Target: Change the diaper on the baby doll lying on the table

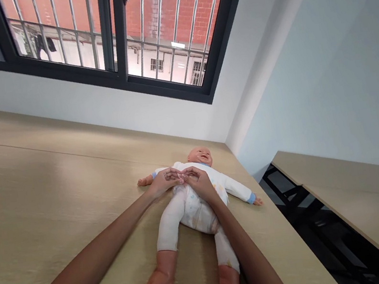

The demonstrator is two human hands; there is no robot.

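Note:
A baby doll (197, 211) lies on its back on the wooden table, its head toward the window and its feet over the near edge. It wears a white long-sleeved top (234, 188) with blue cuffs and white bottoms with a faint pattern. Over the doll's belly, my left hand (167, 179) is closed in a pinch at the front of the top. Right beside it, my right hand (199, 181) pinches the same spot, fingertips nearly meeting the left ones. The small bit of cloth between the fingers is mostly hidden.
The light wooden table (57, 198) stretches left and ends just right of the doll. A second table (365, 190) with a dark frame stands across a gap on the right. Behind is a black-framed barred window (120, 76) in a pale wall.

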